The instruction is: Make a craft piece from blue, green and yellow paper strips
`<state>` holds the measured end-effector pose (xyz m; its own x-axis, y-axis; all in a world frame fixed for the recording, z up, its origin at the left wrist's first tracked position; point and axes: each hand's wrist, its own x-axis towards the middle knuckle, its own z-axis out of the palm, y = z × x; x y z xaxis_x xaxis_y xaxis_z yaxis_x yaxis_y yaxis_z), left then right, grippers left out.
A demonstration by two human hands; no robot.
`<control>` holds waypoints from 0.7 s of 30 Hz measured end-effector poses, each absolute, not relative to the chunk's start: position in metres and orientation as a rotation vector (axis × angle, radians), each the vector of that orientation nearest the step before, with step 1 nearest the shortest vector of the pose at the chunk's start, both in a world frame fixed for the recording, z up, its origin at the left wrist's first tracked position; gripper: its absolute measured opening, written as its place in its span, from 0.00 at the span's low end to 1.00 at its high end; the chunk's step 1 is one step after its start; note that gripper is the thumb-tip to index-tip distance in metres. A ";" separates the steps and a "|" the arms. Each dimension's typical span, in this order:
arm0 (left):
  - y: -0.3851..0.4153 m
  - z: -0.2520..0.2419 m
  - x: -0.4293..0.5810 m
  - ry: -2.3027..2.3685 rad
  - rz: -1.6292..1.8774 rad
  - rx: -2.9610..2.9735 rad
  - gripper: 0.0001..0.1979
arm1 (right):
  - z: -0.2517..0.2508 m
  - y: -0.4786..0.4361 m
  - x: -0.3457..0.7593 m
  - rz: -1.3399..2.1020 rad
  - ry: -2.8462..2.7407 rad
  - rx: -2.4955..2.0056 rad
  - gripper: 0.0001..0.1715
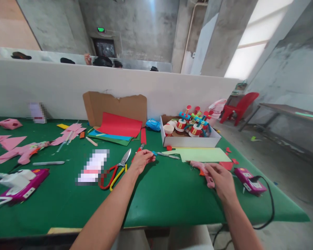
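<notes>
Hands at green surface (159, 194): left hand (141, 160) grip pinches blue piece (154, 153), apparently steadying it; right hand (221, 180) grip wraps glue gun (199, 167), nozzle aimed leftward.

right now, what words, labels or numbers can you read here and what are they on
None can be read.
Green sign above the far doorway: too small.
White label on the pink device at the right edge of the table: blurred.
Labels on the red cups in the white box: too small.
Pink tool in the right hand: no text shows.
</notes>
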<state>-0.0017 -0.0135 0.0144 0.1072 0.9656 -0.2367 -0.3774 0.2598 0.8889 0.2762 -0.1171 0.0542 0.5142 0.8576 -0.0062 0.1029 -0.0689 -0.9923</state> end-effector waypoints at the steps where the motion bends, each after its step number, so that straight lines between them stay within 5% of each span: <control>1: -0.014 0.015 -0.002 0.988 1.135 0.769 0.08 | 0.053 -0.121 0.285 0.736 -0.851 -1.505 0.24; 11: -0.017 0.013 -0.006 0.943 1.108 0.775 0.06 | 0.048 -0.133 0.272 0.900 -0.919 -1.387 0.27; 21: -0.020 0.021 -0.007 0.897 1.054 0.771 0.07 | 0.054 -0.116 0.237 0.515 -1.606 -1.481 0.12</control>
<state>-0.0066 -0.0202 0.0215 0.2264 0.9446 -0.2376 -0.3863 0.3110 0.8684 0.2371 -0.1160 0.0539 0.0833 0.9459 0.3135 0.5872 0.2076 -0.7824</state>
